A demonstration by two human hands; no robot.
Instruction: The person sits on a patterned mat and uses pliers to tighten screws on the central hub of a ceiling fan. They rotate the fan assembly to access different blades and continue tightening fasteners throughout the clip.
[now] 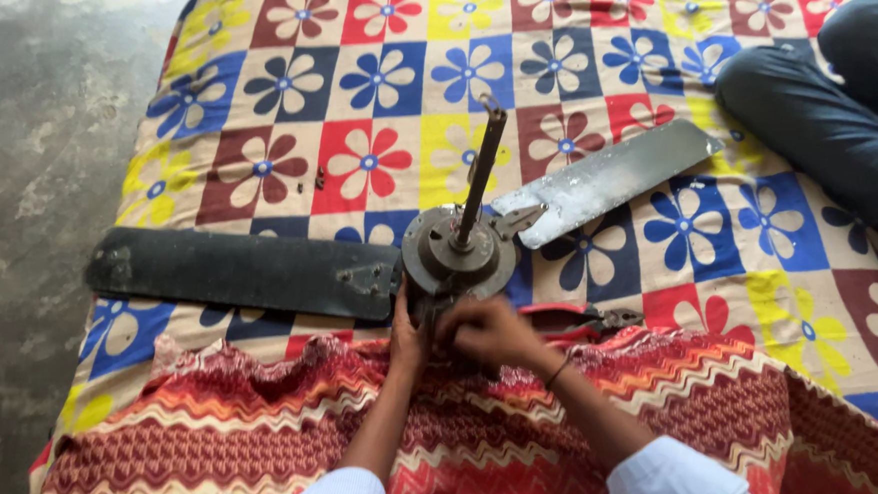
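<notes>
— Where does the ceiling fan (459,250) lie?

— Flat on the flowered quilt (388,74), rod upright, dark blade (242,272) leftward, pale blade (608,178) rightward.

— And your hands?

— Together at the hub's near edge: my left hand (409,338) pressed against it, my right hand (490,332) curled, fingers pinching something hidden.

Around you lay a quilt (388,74) of bright squares printed with flowers, spread over a mottled grey concrete floor (33,156). A red zigzag-patterned cloth (508,451) was bunched across its near edge, and another person's knees in dark blue trousers (837,108) rested on its far right corner.
</notes>
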